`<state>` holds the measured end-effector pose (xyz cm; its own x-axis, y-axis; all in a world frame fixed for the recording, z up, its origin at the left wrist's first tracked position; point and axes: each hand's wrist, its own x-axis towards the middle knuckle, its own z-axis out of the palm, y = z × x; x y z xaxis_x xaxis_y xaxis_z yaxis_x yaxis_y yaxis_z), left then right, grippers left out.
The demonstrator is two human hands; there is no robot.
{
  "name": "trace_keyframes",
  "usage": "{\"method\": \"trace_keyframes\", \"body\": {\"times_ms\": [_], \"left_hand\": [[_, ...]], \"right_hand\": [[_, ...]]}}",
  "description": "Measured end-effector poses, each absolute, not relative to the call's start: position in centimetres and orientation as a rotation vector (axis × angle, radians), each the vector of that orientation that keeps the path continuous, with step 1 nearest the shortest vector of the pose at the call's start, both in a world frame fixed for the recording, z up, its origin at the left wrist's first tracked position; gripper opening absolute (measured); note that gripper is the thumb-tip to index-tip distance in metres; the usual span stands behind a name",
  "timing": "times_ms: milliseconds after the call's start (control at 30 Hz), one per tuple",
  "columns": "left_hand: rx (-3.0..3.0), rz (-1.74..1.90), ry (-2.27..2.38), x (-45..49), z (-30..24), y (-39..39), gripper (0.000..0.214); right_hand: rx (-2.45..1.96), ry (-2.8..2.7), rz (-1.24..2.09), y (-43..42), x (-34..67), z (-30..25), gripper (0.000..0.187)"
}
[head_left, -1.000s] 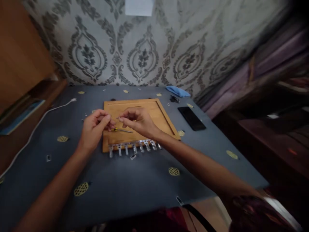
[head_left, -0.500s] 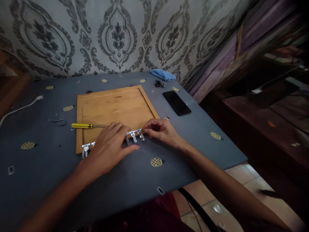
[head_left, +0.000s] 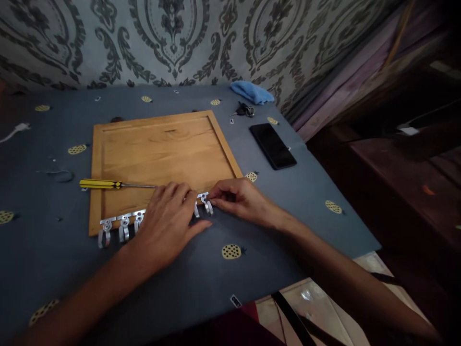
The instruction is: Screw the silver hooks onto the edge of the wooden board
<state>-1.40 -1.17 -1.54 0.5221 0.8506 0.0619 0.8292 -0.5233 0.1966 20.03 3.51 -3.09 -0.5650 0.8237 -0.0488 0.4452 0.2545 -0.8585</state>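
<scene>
A wooden board (head_left: pixel 158 149) lies on the blue-grey tablecloth (head_left: pixel 216 283). Along its near edge runs a metal strip with several hooks (head_left: pixel 122 226). My left hand (head_left: pixel 169 223) lies flat on the middle of that strip, fingers stretched out and pressing down. My right hand (head_left: pixel 236 199) pinches the strip's right end at the board's near right corner. A yellow-handled screwdriver (head_left: pixel 108 184) rests across the board's left edge, a little beyond my left hand.
A black phone (head_left: pixel 272 145) lies right of the board. A blue cloth (head_left: pixel 251 91) and keys (head_left: pixel 245 110) sit near the patterned wall. A white cable end (head_left: pixel 16 129) is at far left. The table's right edge drops to the floor.
The screwdriver went from my fingers onto the board's left edge. Both hands came down onto the hook strip. The view has shifted right and closer.
</scene>
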Motion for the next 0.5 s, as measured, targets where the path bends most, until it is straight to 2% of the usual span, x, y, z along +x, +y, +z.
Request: {"method": "trace_keyframes", "body": {"times_ms": [500], "left_hand": [[2.754,0.330,1.445,-1.1,-2.0,-1.3,0.042]], "right_hand": [[-1.232,-2.072,1.493,4.7,19.5,-1.8,0.010]]}}
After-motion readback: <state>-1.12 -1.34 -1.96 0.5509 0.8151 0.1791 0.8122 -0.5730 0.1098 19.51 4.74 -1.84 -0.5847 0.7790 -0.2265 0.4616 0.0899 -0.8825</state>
